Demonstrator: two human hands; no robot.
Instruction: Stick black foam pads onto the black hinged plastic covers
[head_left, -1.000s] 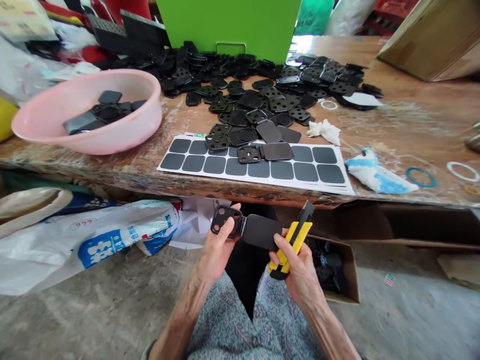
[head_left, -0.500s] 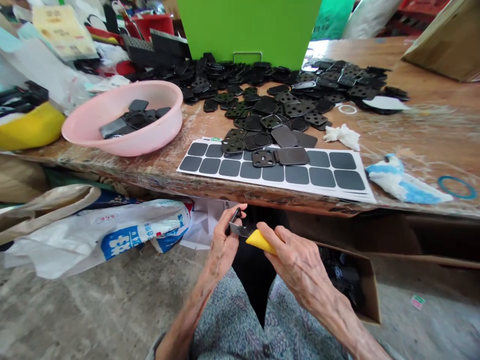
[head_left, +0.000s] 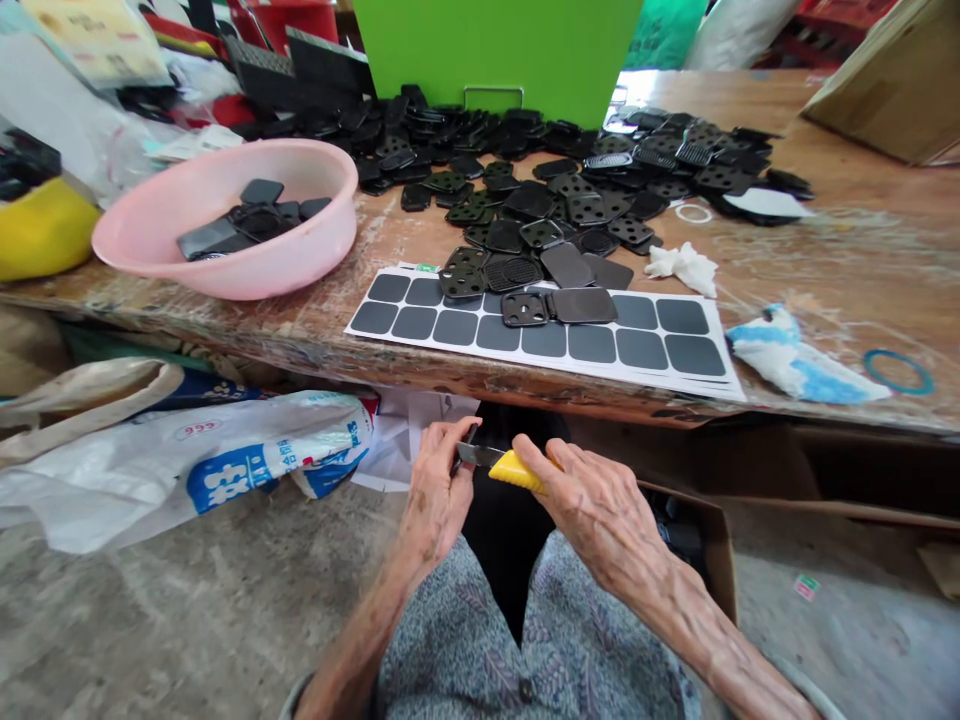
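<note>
Just below the table edge, my left hand (head_left: 437, 492) pinches a small, thin black plastic piece (head_left: 469, 437); the fingers cover most of it. My right hand (head_left: 604, 505) is wrapped around a yellow utility knife (head_left: 516, 472). Its metal blade points left and meets the black piece at my left fingertips. Above the hands, on the table, lies a sheet of dark rounded-square stickers (head_left: 544, 341). A hinged black part (head_left: 581, 305) rests opened out on that sheet. Behind it spreads a large heap of similar black plastic parts (head_left: 525, 205).
At left on the table stands a pink basin (head_left: 315, 245) with several black parts inside. A green box (head_left: 495, 50) stands behind the heap. Crumpled white tissue (head_left: 682, 268) and a blue ring (head_left: 898, 371) lie right. Under the table are a white sack (head_left: 150, 480) and a cardboard box (head_left: 720, 560).
My left hand has turned slightly, hiding more of the black piece. The knife blade stays against it, with its yellow handle tilted a little flatter. The whole view has shifted slightly.
</note>
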